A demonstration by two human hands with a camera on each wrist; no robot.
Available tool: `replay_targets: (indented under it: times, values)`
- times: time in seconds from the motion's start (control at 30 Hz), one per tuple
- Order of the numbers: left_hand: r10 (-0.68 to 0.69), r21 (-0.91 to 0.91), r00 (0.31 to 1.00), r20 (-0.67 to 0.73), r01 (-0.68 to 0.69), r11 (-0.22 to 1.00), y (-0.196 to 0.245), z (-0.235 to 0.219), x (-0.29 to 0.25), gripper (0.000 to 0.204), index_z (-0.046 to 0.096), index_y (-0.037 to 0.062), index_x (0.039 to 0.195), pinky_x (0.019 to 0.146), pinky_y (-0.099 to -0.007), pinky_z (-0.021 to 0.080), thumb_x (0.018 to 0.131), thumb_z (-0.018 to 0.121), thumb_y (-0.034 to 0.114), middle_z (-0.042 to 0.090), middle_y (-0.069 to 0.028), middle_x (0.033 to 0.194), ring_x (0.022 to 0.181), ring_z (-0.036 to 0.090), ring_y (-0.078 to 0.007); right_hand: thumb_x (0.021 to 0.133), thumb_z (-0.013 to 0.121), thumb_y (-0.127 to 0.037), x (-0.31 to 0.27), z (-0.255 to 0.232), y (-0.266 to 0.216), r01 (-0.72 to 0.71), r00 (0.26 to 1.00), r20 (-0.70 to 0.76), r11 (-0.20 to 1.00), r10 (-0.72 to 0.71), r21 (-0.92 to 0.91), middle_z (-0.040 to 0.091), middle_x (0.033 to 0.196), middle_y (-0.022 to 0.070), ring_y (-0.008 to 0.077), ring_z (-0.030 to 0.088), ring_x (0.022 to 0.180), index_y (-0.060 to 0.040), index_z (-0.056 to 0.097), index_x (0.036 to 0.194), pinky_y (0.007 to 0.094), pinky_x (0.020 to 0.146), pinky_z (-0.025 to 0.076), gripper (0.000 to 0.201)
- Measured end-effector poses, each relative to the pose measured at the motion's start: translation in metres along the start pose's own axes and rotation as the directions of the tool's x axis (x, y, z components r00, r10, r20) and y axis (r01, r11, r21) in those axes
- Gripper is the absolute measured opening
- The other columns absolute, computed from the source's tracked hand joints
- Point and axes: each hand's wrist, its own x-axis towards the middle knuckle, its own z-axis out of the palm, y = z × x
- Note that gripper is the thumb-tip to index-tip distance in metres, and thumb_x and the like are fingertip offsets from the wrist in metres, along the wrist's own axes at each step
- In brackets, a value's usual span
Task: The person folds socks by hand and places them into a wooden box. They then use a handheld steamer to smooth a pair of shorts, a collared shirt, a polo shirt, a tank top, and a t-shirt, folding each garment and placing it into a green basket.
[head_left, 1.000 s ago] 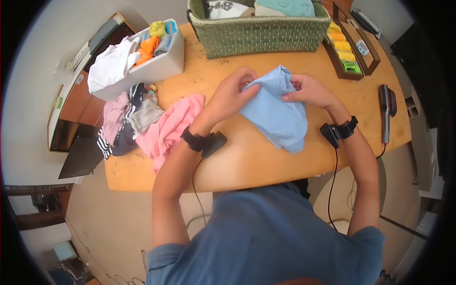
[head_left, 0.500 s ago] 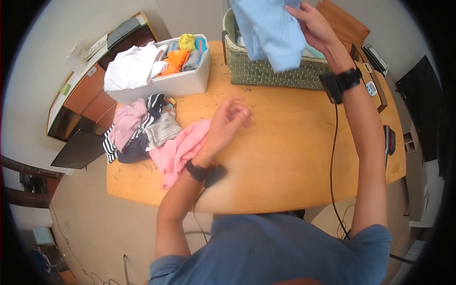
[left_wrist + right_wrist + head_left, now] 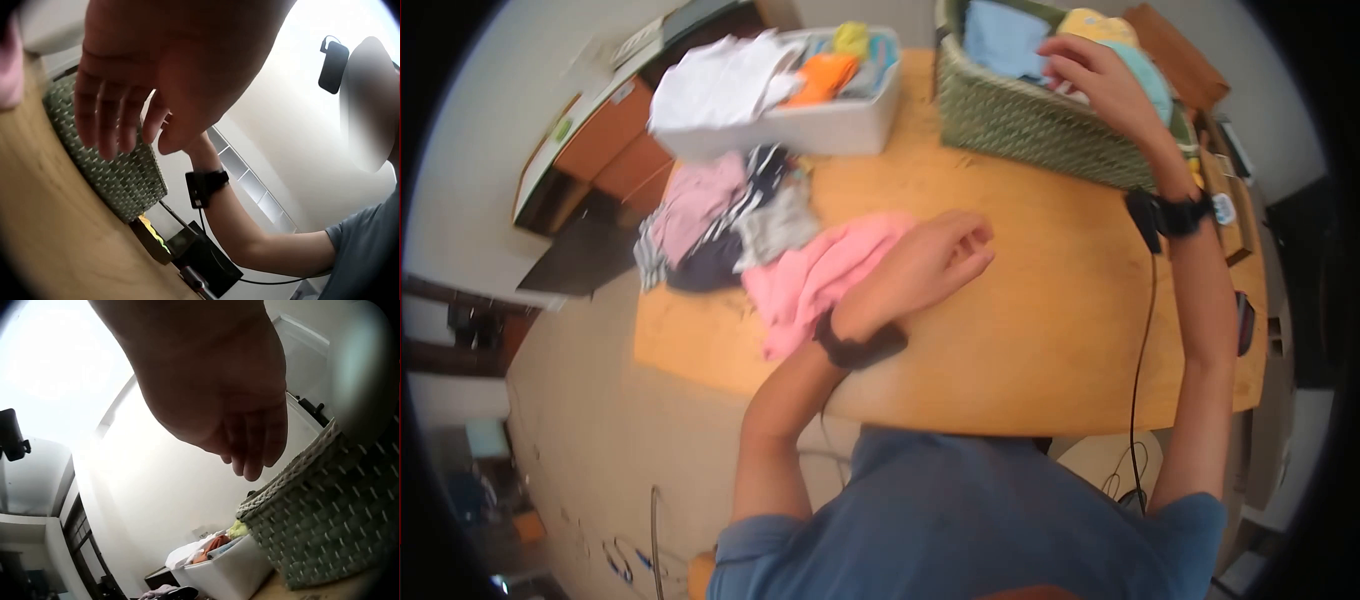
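The blue cloth (image 3: 1004, 40) lies inside the green woven basket (image 3: 1030, 125), at its left end, beside yellow and teal cloths. My right hand (image 3: 1105, 88) hovers over the basket's near rim, fingers loosely bent and holding nothing; the right wrist view shows the hand (image 3: 219, 394) above the woven rim (image 3: 287, 478). Over the table, just right of the pink cloth (image 3: 830, 270), my left hand (image 3: 930, 262) is empty, its fingers relaxed. In the left wrist view the fingers of that hand (image 3: 169, 69) hang loosely.
Left of the pink cloth lies a pile of clothes (image 3: 700, 215), mauve, striped, navy and grey. Behind it stands a white bin (image 3: 800, 130) with white, orange and yellow cloths. A brown box (image 3: 1235, 215) sits at the table's right, near a dark object (image 3: 1246, 322).
The blue cloth went from both hands into the right hand, up to the basket, and now lies in it, released. My left hand let go and moved down toward the pink cloth. The view shifted.
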Motion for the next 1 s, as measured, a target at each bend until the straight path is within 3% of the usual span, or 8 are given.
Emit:
replay_targets:
  times: [0.17,0.3,0.43,0.53,0.6,0.77,0.87,1.0]
  values:
    - [0.13,0.625,0.956,-0.265,0.068,0.778,-0.009,-0.055,-0.05,0.03,0.063,0.0012,0.109,0.083,-0.0429,0.05,0.085,0.068,0.019,0.065,-0.0175,0.101,0.093,0.062,-0.0384,0.095,0.054,-0.008,-0.091,0.084,-0.004,-0.011,0.981,0.193,0.998,0.0,0.057,0.063,0.083,0.0033,0.0105,0.059,0.076,0.0008,0.062,0.109,0.0261,0.07,0.05,0.018]
    - [-0.217,0.848,0.964,-0.155,0.243,0.471,-0.032,-0.073,-0.083,0.03,0.066,0.0019,0.108,0.082,-0.0431,0.049,0.081,0.066,0.015,0.065,-0.0175,0.101,0.095,0.062,-0.0377,0.094,0.061,-0.013,-0.129,0.141,0.017,-0.18,0.92,0.375,0.973,0.115,0.144,0.063,0.089,0.003,0.011,0.059,0.08,-0.0012,0.061,0.115,0.0267,0.072,0.049,0.024]
    - [-0.164,0.678,0.978,-0.128,0.207,0.705,-0.007,-0.069,-0.077,0.03,0.067,0.0002,0.107,0.079,-0.0419,0.05,0.079,0.066,0.013,0.065,-0.0174,0.094,0.09,0.063,-0.0366,0.092,0.064,-0.013,-0.138,0.18,-0.008,-0.476,0.832,0.473,0.811,0.29,0.34,0.062,0.105,0.005,0.0128,0.06,0.09,-0.0036,0.048,0.135,0.0271,0.08,0.05,0.047]
    - [-0.03,0.454,0.989,-0.147,0.095,0.886,0.014,-0.052,-0.061,0.025,0.066,-0.0005,0.104,0.077,-0.0377,0.05,0.084,0.067,0.014,0.065,-0.0149,0.091,0.084,0.064,-0.0299,0.089,0.066,-0.01,-0.138,0.2,-0.024,-0.295,0.916,0.4,0.709,0.019,0.641,0.059,0.117,0.0112,0.0158,0.061,0.103,-0.0007,0.043,0.138,0.0297,0.086,0.052,0.055]
    - [-0.084,0.243,0.988,-0.129,0.114,0.963,0.03,-0.036,-0.047,0.022,0.065,-0.0008,0.103,0.076,-0.0339,0.05,0.088,0.066,0.015,0.065,-0.0121,0.092,0.082,0.063,-0.0224,0.09,0.066,-0.009,-0.143,0.2,-0.039,-0.232,0.958,0.284,0.675,0.034,0.7,0.059,0.119,0.0092,0.0151,0.059,0.108,0.0,0.045,0.136,0.03,0.09,0.051,0.052]
    - [-0.214,-0.198,0.974,-0.073,0.196,0.96,0.032,-0.029,-0.024,0.029,0.062,0.0001,0.112,0.077,-0.026,0.05,0.092,0.068,0.021,0.065,-0.0036,0.101,0.087,0.061,-0.0105,0.091,0.065,-0.01,-0.155,0.172,-0.012,-0.227,0.974,0.189,0.6,0.126,0.767,0.06,0.119,0.0062,0.0128,0.058,0.109,-0.0001,0.051,0.131,0.0287,0.093,0.05,0.043]
    - [-0.192,-0.111,0.981,0.036,0.195,0.975,0.016,-0.008,-0.023,0.037,0.056,-0.0005,0.12,0.079,-0.0265,0.051,0.093,0.069,0.022,0.064,-0.0059,0.107,0.095,0.06,-0.0103,0.094,0.062,-0.012,-0.168,0.142,0.0,-0.335,0.935,0.188,0.577,0.3,0.745,0.062,0.117,0.0049,0.0106,0.058,0.108,-0.0021,0.054,0.129,0.0265,0.088,0.051,0.037]
    - [-0.178,-0.222,0.974,0.14,0.206,0.953,0.011,0.007,-0.015,0.039,0.054,0.0,0.121,0.076,-0.0248,0.052,0.093,0.069,0.023,0.065,-0.0068,0.104,0.092,0.062,-0.0093,0.094,0.061,-0.013,-0.179,0.133,0.006,-0.19,0.969,0.015,0.712,0.245,0.676,0.062,0.115,0.0049,0.0126,0.059,0.104,-0.0017,0.053,0.13,0.0283,0.086,0.051,0.039]
